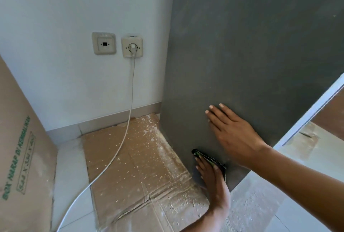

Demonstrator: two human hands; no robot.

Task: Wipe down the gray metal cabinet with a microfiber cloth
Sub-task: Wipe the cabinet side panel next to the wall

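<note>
**A:** Reading from the left, what does the figure show?

**B:** A printed cardboard box (20, 148) stands at the left edge. Beside it, two wall sockets (117, 44) sit on the white wall; a white cable (119, 150) runs from the right-hand one down across a flattened cardboard sheet (141, 166), which is speckled with pale debris. The gray metal cabinet (251, 45) fills the right half, its side panel facing the viewer.

**A:** And the hands?

**B:** The left hand (212, 179) lies low on the panel, near its bottom edge, fingers straight, pressing the microfiber cloth (206, 157) flat against the metal. The cloth is dark with a green trim; how much of it is folded under the palm cannot be made out. The right hand (230, 129) rests higher on the same panel, spread wide and holding nothing, apparently as a brace.

**A:** How should this step be carried out well?

**B:** The person would probably do best to keep the whole palm on the cloth so that pressure is even, and to work in overlapping strokes along the bottom edge. The lowest strip likely warrants care: dragging the cloth onto the sheet would pick up grit and could scratch the finish. The bracing hand should shift to an area yet to be wiped, so that it leaves no prints on cleaned metal.
</note>
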